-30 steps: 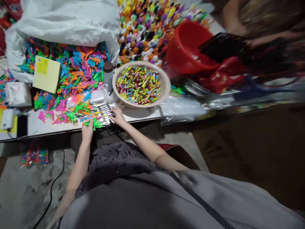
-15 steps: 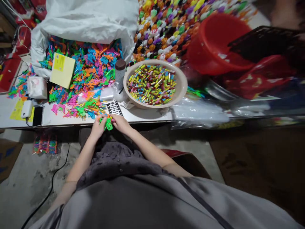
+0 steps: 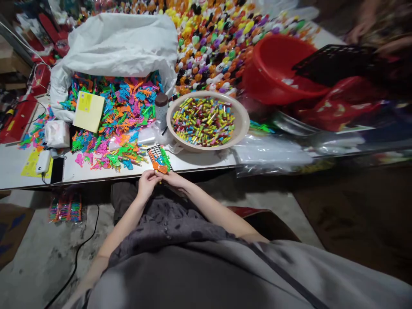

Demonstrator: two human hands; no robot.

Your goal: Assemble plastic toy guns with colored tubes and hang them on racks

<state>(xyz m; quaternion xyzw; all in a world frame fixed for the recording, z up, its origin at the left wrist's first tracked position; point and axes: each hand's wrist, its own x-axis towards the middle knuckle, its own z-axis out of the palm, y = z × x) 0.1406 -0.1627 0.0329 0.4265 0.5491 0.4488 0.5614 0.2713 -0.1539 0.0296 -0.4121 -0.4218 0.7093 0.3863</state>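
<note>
My left hand and my right hand meet at the table's front edge, fingertips pinched together. Whatever sits between them is mostly hidden; only a small yellowish bit shows below the fingers. Just beyond the fingertips, an orange plastic toy, gun-like in outline, and a green plastic toy lie over a black grid. To the left spreads a pile of similar bright plastic toys, running back into a white sack. A beige basin full of small yellow, red and blue tubes stands to the right.
A yellow pad rests on the toys; a tissue pack, white device and phone lie at left. Clear plastic bags and a red bucket are at right. Another person's hand is by a black crate.
Both hands have moved slightly right and nearer my body. The green and orange toys that were at my fingers now lie over the black grid. The view has tilted up a little.
</note>
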